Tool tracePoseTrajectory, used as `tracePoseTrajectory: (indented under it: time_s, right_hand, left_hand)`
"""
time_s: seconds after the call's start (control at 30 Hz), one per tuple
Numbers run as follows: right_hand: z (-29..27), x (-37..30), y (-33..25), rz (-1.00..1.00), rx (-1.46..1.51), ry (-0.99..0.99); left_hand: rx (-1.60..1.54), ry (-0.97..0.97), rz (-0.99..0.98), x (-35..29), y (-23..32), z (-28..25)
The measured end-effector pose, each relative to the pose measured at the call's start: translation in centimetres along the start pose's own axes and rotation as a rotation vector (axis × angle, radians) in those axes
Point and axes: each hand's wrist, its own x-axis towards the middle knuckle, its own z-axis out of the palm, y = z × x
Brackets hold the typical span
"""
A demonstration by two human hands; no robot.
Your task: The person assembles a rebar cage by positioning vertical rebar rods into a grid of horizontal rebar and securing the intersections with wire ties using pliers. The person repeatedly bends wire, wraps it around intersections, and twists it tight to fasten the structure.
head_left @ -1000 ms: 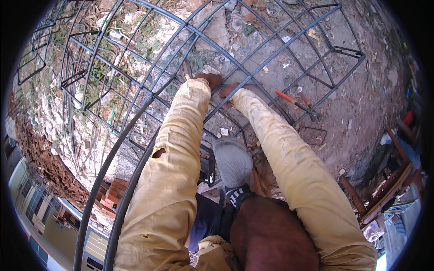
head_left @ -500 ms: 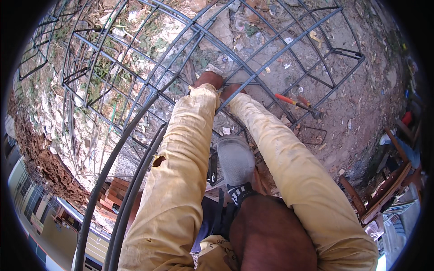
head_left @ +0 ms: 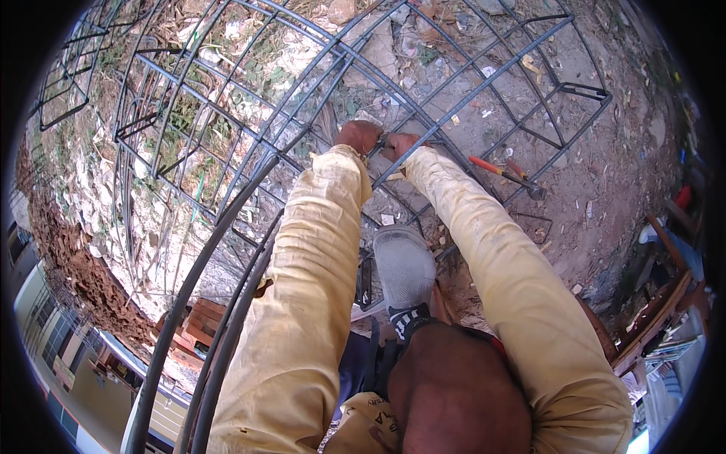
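Observation:
Both my hands are close together at the middle of a cage of thin steel reinforcing bars (head_left: 465, 89). My left hand (head_left: 359, 135) is closed, its fingers curled down at a bar crossing. Just right of it, my right hand (head_left: 402, 145) is closed too, knuckles up, beside a long bar. Whatever the fingers pinch is hidden under them. Yellowish sleeves cover both forearms. An orange-handled tool (head_left: 495, 169) with a dark metal head lies on the ground right of my right hand.
Long dark bars (head_left: 193, 284) curve past my left arm. My shoe (head_left: 404, 266) stands on the ground below the hands. Red bricks (head_left: 203, 321) are stacked at the lower left. Wooden boards (head_left: 652, 321) lie at the right, and litter dots the dirt.
My right hand has moved slightly up and right and now shows more clearly beside the left. The left hand has shifted a little right. The view has shifted slightly.

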Motion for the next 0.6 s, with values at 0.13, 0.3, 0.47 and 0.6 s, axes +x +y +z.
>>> tracePoseTrajectory:
  time_s: [0.13, 0.3, 0.47, 0.6]
  right_hand:
    - [-0.4, 0.7, -0.3, -0.055, -0.041, 0.003]
    - [-0.3, 1.0, -0.1, -0.128, -0.059, 0.087]
    - [-1.5, 0.8, -0.5, -0.274, -0.158, 0.095]
    - [-1.3, 1.1, 0.0, -0.287, -0.174, 0.135]
  left_hand:
    - [-0.417, 0.104, -0.287, -1.4, 0.3, -0.1]
    - [-0.695, 0.238, -0.379, -2.1, 1.0, 0.0]
    - [-0.817, 0.254, -0.424, -2.7, 1.1, -0.3]
    - [-0.744, 0.216, -0.384, -3.5, 2.1, -1.7]
